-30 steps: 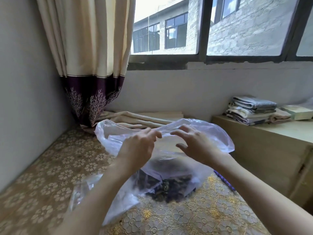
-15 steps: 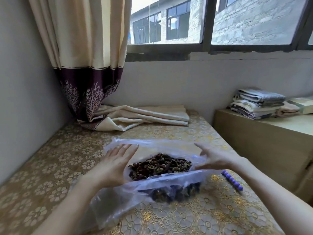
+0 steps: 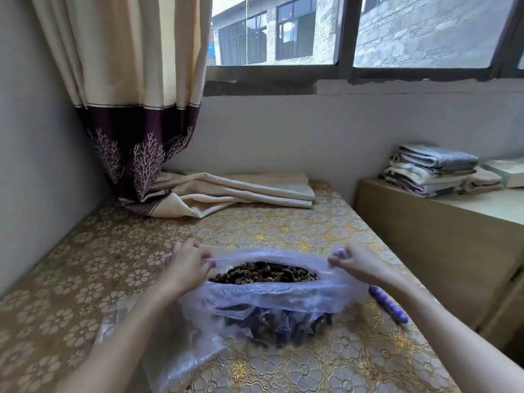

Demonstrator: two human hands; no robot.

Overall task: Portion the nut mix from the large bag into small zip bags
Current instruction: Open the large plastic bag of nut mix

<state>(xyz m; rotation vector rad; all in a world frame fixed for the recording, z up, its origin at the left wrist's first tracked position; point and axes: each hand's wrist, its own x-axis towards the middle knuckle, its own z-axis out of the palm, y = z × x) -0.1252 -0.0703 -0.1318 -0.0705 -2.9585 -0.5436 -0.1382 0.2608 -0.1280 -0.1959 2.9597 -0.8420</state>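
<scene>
The large clear plastic bag (image 3: 272, 296) sits on the gold floral tablecloth (image 3: 85, 279) in front of me, its mouth rolled down and pulled wide. Dark brown nut mix (image 3: 263, 273) shows in the opening and through the bag's wall. My left hand (image 3: 188, 265) grips the left rim of the bag with curled fingers. My right hand (image 3: 354, 260) pinches the right rim. Clear small zip bags (image 3: 170, 353) lie flat under and left of the large bag, partly hidden by my left forearm.
A purple beaded stick (image 3: 388, 306) lies on the cloth right of the bag. A folded cream cloth (image 3: 241, 191) and the curtain (image 3: 136, 109) fill the far left corner. A wooden cabinet (image 3: 442, 236) with stacked folded towels (image 3: 433, 168) stands to the right.
The bag went from held up and bunched to set down with its mouth spread. My hands moved from flat inside the opening to gripping its left and right rims.
</scene>
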